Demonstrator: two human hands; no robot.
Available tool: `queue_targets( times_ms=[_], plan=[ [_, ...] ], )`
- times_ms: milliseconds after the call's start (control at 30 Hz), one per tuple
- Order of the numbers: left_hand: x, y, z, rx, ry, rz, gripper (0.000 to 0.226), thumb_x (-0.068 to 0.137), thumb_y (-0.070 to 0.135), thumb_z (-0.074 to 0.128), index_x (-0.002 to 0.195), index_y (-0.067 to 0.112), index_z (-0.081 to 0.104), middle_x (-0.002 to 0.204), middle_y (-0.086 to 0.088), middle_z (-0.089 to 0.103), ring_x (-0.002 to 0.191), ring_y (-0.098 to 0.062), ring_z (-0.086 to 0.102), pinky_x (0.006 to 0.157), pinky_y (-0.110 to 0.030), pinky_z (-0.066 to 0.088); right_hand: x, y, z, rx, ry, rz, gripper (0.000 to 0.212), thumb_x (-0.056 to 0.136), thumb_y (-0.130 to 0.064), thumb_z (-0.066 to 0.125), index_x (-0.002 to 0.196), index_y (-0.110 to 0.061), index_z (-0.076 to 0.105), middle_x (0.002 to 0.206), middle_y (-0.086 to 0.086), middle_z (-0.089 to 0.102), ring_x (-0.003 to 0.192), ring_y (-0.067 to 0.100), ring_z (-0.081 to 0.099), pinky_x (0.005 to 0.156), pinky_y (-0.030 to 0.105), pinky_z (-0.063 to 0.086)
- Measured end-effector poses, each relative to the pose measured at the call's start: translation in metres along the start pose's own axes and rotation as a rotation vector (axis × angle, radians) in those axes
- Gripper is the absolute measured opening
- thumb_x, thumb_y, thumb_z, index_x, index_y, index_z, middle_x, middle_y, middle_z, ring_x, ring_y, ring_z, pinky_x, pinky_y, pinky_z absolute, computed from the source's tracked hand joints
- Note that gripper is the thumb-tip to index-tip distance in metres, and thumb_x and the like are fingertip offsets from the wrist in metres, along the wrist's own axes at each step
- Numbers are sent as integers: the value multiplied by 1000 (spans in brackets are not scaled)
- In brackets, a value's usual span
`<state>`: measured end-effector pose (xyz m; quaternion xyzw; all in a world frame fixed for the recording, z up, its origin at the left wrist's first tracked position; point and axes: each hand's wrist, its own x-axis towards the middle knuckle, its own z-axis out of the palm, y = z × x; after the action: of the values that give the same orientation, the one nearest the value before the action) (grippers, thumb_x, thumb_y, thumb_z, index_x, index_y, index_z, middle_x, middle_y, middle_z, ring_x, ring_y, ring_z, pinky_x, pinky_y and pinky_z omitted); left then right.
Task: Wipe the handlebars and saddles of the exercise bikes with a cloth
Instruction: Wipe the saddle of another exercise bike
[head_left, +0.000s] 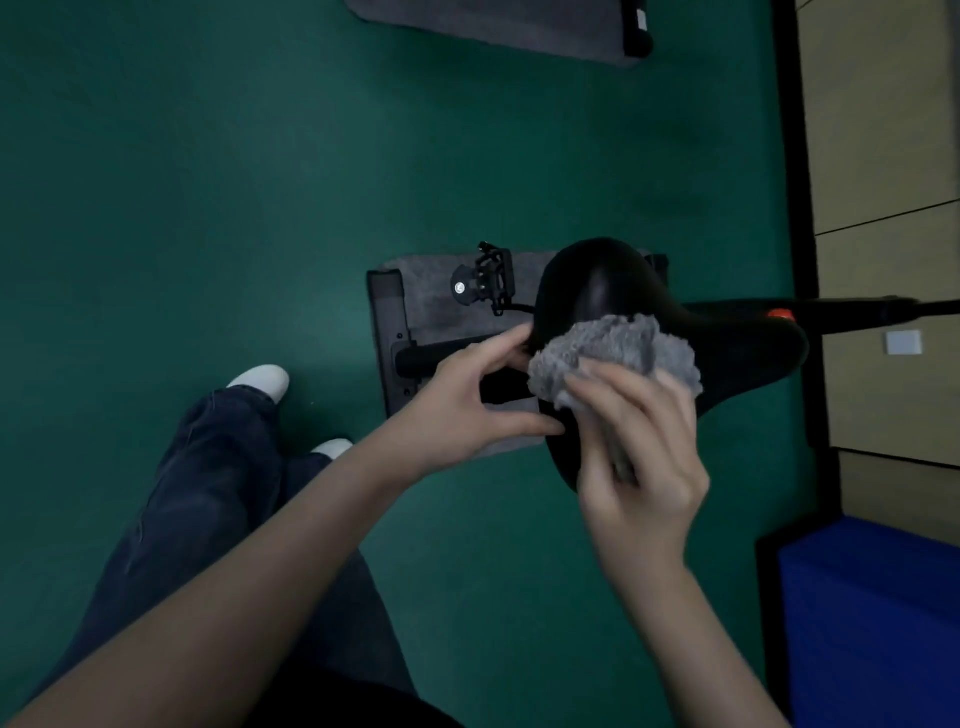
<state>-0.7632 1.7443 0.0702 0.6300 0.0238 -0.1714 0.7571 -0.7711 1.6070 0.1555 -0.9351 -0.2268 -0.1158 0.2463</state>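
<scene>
A black bike saddle (597, 291) fills the middle of the view, its nose pointing right. A fluffy grey cloth (618, 348) lies on the saddle's near side. My right hand (639, 447) holds the cloth, fingers curled round its lower part and pressing it on the saddle. My left hand (467, 400) grips the saddle's left edge between thumb and fingers. The handlebars are out of view.
The bike's black rear foot (389, 338) and a pedal (483, 280) stand on a grey mat (431, 306) over green floor. Another grey mat (493, 26) lies at the top. A blue block (872, 613) sits lower right beside a beige wall (883, 130). My legs and white shoes are at lower left.
</scene>
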Motion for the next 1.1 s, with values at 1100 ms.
queue_targets(
  times_ms=[1100],
  plan=[
    [4,4,-3,138,-14,-12,91,51,51,80,133,29,47,107,7,65,107,-6,59,106,-37,41,107,20,12,58,-267,88,9,85,-7,62,87,-11,70,87,0,69,87,16,63,81,25,45]
  ],
)
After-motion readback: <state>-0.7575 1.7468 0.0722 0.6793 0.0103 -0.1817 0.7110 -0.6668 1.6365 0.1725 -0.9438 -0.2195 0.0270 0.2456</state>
